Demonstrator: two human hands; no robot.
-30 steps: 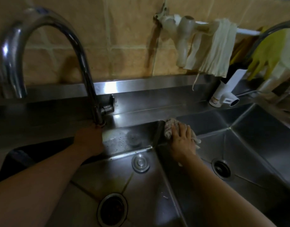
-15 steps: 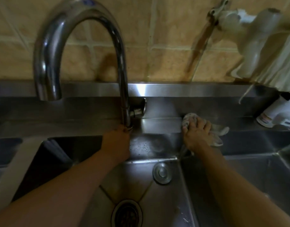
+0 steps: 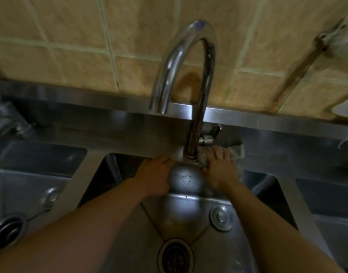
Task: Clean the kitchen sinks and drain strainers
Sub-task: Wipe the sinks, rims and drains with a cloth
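1. Right hand (image 3: 221,170) on cloth (image 3: 236,152), fingers spread flat, pressed against faucet (image 3: 196,115) base on the steel ledge.
2. Left hand (image 3: 155,174) just left of the base, touching a cloth end; finger pose impossible to tell.
3. Middle sink (image 3: 185,217) below, drain strainer (image 3: 176,257) at bottom.

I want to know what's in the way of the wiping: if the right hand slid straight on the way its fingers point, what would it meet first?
Probably the faucet base: the right hand, pressing the cloth, points up-left towards it.
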